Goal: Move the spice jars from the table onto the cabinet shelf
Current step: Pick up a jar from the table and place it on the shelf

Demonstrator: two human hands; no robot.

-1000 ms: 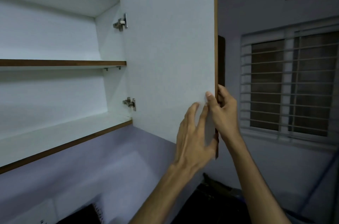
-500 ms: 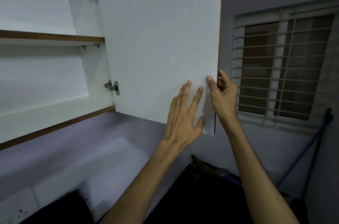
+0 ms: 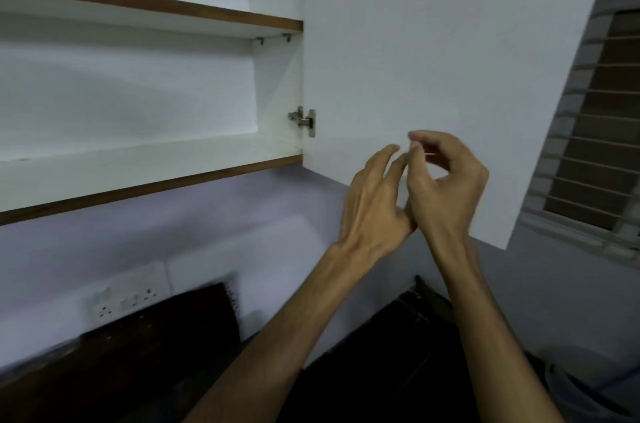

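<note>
The door [image 3: 433,69] stands swung wide, which leaves both shelves bare to reach. The lower shelf [image 3: 145,162] holds nothing. No jars are in view; they are presumably on the table below the frame. Both hands hang in front of the door's lower part: the left hand [image 3: 375,204] loose with fingers spread, the right hand [image 3: 446,187] half curled on nothing, apparently off the panel.

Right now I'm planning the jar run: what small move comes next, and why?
Probably lower both hands toward the table for a jar. The cabinet door stands open, the left hand and right hand hold nothing, and the lower shelf is bare.
</note>
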